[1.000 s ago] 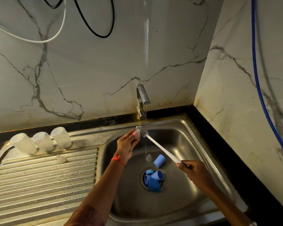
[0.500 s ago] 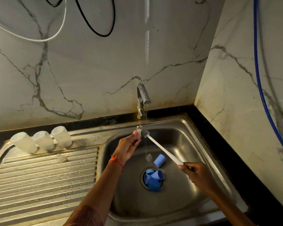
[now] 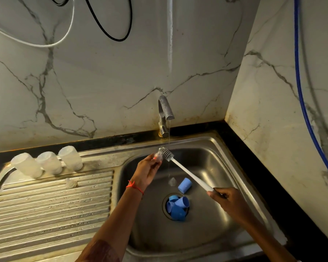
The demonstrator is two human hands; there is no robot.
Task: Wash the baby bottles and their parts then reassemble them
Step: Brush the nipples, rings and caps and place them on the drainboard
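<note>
- While a thin stream of water runs from the tap [image 3: 165, 110] at the back edge of the sink [image 3: 222, 142], the left hand [image 3: 148, 171] is raised over the back left part of the basin, its forearm reaching in from the near edge
- Its fingertips are bunched upward and pinch a small clear teat [image 3: 158, 156], held just beside the stream
- The right hand [image 3: 229, 200] hangs over the right side of the basin, lower than the left, with fingers and thumb curled round the handle end of a white brush [image 3: 186, 170]
- From that hand the brush slants up and to the left, and its grey bristled head touches the teat under the falling water
- A red thread [image 3: 134, 187] circles the left wrist
- Three translucent bottles [image 3: 47, 162] sit side by side along the back edge of the drainboard [image 3: 45, 214]
- A second teat [image 3: 71, 183] lies on the ribs just in front of that row
- On the basin floor a blue cap [image 3: 185, 185] lies on its side near the drain, with a third teat [image 3: 172, 181] just beside it
- A pile of blue parts [image 3: 177, 207] sits in the drain opening, well apart from both hands
</note>
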